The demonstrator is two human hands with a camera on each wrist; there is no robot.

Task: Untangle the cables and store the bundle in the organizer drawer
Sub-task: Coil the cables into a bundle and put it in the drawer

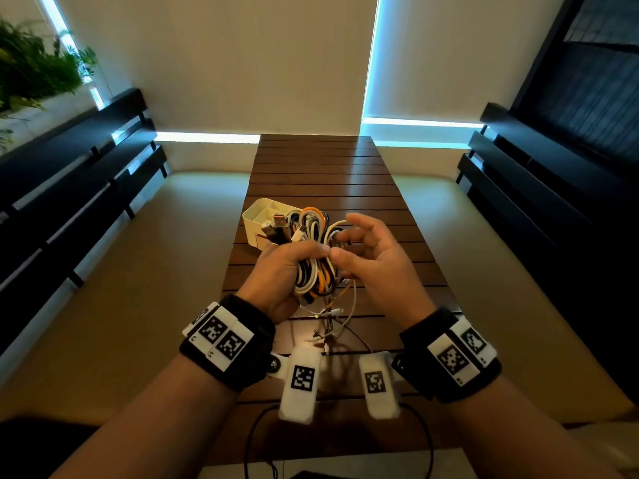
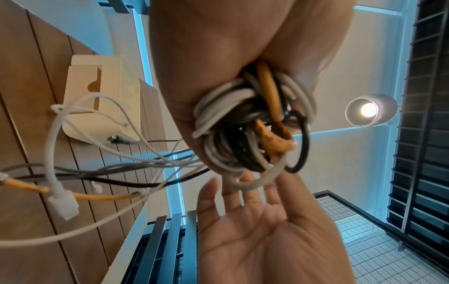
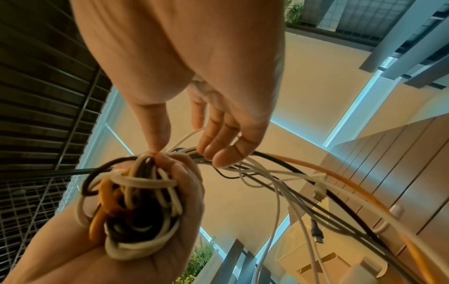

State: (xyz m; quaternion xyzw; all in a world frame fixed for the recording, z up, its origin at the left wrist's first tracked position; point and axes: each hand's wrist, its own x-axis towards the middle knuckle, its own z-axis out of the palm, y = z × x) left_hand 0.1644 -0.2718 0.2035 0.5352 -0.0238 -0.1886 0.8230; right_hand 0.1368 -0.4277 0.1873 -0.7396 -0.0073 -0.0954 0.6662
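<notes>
My left hand grips a coiled bundle of white, black and orange cables above the wooden slat table. The fist wraps the coil's middle, and the plugs stick out above it. My right hand is beside the bundle with relaxed fingers that touch loose strands; its thumb tip meets the left thumb. Loose cable ends hang from the bundle onto the table. The cream organizer drawer stands open-topped just behind the bundle, to the left.
Dark slatted benches flank the table on the left, with another on the right. A green plant is at the far left. A thin black cord loops at the near table edge.
</notes>
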